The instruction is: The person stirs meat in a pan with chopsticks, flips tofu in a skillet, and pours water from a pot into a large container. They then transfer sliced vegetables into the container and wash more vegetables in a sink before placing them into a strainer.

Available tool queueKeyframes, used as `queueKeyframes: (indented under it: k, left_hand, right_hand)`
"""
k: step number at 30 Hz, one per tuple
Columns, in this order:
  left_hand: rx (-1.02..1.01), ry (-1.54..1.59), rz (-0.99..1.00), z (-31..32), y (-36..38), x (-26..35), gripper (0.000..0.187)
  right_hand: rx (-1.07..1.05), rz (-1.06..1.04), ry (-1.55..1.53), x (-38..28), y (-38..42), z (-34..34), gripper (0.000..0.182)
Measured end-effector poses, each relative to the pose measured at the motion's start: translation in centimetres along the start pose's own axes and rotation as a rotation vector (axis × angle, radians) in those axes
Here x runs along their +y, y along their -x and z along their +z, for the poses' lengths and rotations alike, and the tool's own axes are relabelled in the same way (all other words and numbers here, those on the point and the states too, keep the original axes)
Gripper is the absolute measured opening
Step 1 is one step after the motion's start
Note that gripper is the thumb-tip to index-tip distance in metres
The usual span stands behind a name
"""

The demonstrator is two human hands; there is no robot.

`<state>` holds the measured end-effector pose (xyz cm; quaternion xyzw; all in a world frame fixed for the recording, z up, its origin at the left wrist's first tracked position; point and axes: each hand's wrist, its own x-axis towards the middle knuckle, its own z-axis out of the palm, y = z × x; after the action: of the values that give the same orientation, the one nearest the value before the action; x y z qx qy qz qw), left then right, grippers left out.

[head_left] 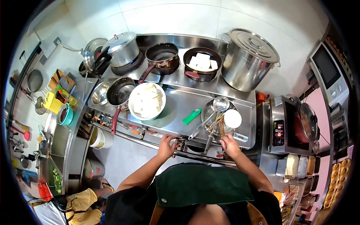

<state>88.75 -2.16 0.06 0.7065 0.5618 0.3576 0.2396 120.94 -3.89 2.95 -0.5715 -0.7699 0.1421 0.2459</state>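
My left hand [167,146] is at the front edge of the steel stove, its fingers curled at a small metal valve or knob. Farther right, my right hand [229,145] is by the same edge, fingers bent, near the handles of ladles; what it holds, if anything, is too small to tell. A dark pan [201,75] with white blocks [203,62] in it sits on a back burner. More white blocks fill a white bowl [160,112] on the steel counter. A green-handled tool [192,116] lies between the bowl and a tray of ladles [221,104].
A large lidded stockpot [249,60], an empty dark saucepan [162,56] and a pressure cooker [122,50] stand along the back. Another saucepan's red handle [115,122] juts over the front edge. Another person [80,202] is at the lower left.
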Motion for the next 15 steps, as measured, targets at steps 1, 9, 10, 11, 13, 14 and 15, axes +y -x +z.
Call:
queueKeyframes:
  k: [1, 9, 10, 11, 13, 14, 15]
  left_hand:
    - [0.003, 0.008, -0.005, -0.8, 0.7, -1.1, 0.022]
    - [0.020, -0.016, -0.135, -3.0, 2.3, -4.1, 0.021]
    - [0.047, -0.036, -0.087, -3.1, 1.9, -3.9, 0.021]
    - [0.043, -0.053, -0.137, -3.3, 1.6, -3.5, 0.022]
    - [0.052, -0.021, -0.185, -3.6, 1.2, -3.2, 0.021]
    - [0.053, -0.024, -0.200, -3.8, 1.1, -2.7, 0.020]
    - [0.045, -0.041, -0.210, -4.1, 0.9, -2.1, 0.020]
  right_hand:
    - [0.048, 0.027, -0.033, -0.4, -0.5, -0.7, 0.015]
    - [0.019, -0.081, -0.034, -0.3, -2.5, -5.5, 0.009]
    - [0.005, -0.092, -0.034, 0.4, -3.2, -5.9, 0.009]
    - [0.136, 0.123, -0.300, 0.7, -4.0, -6.5, 0.009]
    - [0.234, 0.402, -0.549, 0.7, -5.8, -7.8, 0.010]
    - [0.199, 0.455, -0.530, 0.3, -6.7, -8.8, 0.010]
    - [0.086, 0.472, -0.398, 0.0, -7.4, -9.7, 0.010]
